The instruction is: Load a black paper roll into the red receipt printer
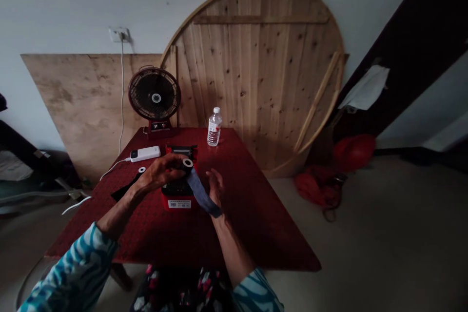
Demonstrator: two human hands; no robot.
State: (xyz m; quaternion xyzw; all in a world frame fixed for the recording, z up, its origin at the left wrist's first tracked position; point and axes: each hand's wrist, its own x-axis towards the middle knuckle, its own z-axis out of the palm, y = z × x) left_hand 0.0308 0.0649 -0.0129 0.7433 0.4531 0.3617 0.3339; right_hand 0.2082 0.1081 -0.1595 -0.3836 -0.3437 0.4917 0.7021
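Note:
My left hand [161, 171] is closed around a small roll [187, 163] with a white core, held just above a red and black box-shaped device [179, 195] on the red table [234, 214]. A dark strip of tape or ribbon [203, 195] runs from the roll down to my right hand [216, 187]. The right hand's fingers are partly curled beside the strip's lower end, and the strip lies across the palm and wrist. The device's red lid [182, 149] stands open behind the roll.
A white power bank [145, 153] with a cable, a small white ring [142, 169] and a flat black piece [124, 189] lie on the table's left. A water bottle [214, 127] and a small fan [155, 98] stand at the back. Wooden boards lean on the wall.

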